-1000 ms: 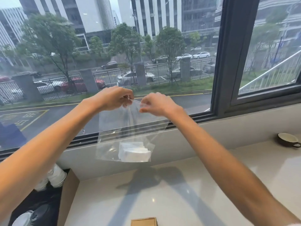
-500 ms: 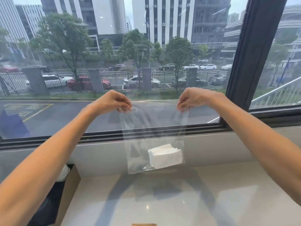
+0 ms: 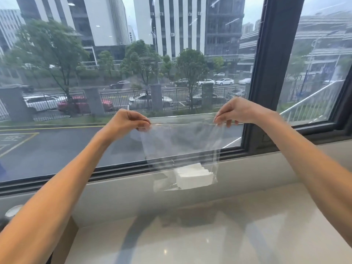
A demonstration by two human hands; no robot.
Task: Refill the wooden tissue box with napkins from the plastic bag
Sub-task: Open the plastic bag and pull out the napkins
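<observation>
Glossy pale table (image 3: 209,244) fills the lower frame, with shadows of the arms and bag across it. Behind it a low white ledge (image 3: 247,172) runs under a wide window (image 3: 95,149) with a dark frame (image 3: 266,82). Street, parked cars, trees and tall buildings lie beyond the glass. Brown cardboard edge (image 3: 65,242) at lower left, against the table's left end.

Clear plastic bag (image 3: 181,141) hangs mid-frame, in the air above the table, in front of the glass. Left hand (image 3: 125,122) pinches its top left corner and right hand (image 3: 238,111) pinches its top right corner. Fingers of both are curled, with the top edge pulled taut between them. White napkins (image 3: 192,176), a small stack, sit at the bag's bottom, toward its right corner.
</observation>
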